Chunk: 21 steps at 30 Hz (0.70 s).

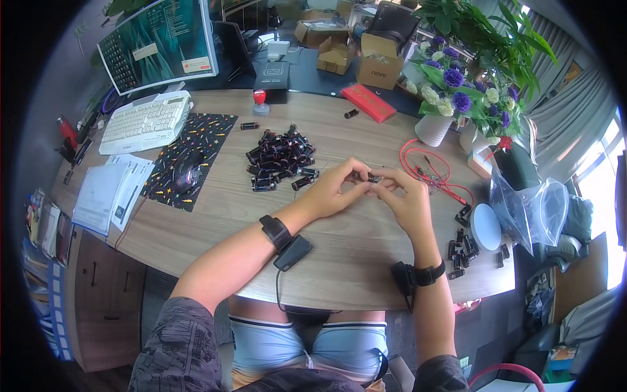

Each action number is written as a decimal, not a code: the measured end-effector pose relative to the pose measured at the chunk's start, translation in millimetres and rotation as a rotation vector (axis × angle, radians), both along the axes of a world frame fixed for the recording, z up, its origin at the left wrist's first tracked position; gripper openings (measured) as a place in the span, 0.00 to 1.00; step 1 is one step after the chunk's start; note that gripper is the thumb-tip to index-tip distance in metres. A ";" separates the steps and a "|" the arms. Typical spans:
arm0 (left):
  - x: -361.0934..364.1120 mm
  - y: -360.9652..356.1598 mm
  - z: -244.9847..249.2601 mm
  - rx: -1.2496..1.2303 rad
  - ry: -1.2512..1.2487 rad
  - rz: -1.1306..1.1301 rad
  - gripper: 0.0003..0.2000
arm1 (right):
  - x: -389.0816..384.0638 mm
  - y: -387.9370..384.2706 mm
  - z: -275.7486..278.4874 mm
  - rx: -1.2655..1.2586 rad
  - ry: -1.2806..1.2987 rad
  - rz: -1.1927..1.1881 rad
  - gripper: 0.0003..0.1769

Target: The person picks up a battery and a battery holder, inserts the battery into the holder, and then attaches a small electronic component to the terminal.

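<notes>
Over the middle of the desk my two hands meet, fingertips pinched together. My left hand (336,188) is closed on a small black cylindrical part (372,178), mostly covered by the fingers. My right hand (405,196) is closed on the same part from the other side, its thumb and forefinger at the end of it. To the left of my hands lies a heap of similar small black cylinders (281,155) with reddish marks. More small black cylinders (462,251) lie in a looser group near the right edge of the desk.
A red cable (406,157) loops beyond my right hand. On the right stand flower vases (434,129), a pale round disc (485,227) and a clear plastic bag (532,209). At left are a white keyboard (147,121), a mouse (187,175) on a patterned mat and papers (108,196).
</notes>
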<state>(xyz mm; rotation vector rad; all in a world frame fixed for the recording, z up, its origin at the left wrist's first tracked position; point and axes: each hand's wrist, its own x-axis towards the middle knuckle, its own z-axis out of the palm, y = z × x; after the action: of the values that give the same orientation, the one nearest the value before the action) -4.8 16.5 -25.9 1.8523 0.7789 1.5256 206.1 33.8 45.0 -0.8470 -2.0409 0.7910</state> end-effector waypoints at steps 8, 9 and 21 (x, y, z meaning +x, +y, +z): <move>-2.2 -2.5 3.5 -0.127 -0.026 -0.082 0.08 | -1.4 -2.4 0.2 -0.009 0.006 0.010 0.17; -2.6 -3.4 5.1 -0.124 -0.008 -0.070 0.08 | -1.3 -2.2 -0.1 -0.017 0.012 0.015 0.18; -5.1 -0.3 -3.5 -0.192 0.014 -0.022 0.08 | 11.2 10.3 -6.0 -0.073 0.006 0.140 0.21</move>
<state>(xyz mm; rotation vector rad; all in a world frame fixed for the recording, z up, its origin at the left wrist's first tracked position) -9.9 16.2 -29.5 1.7260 0.8759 1.3746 217.2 44.1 39.0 -0.7468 -2.0946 0.9487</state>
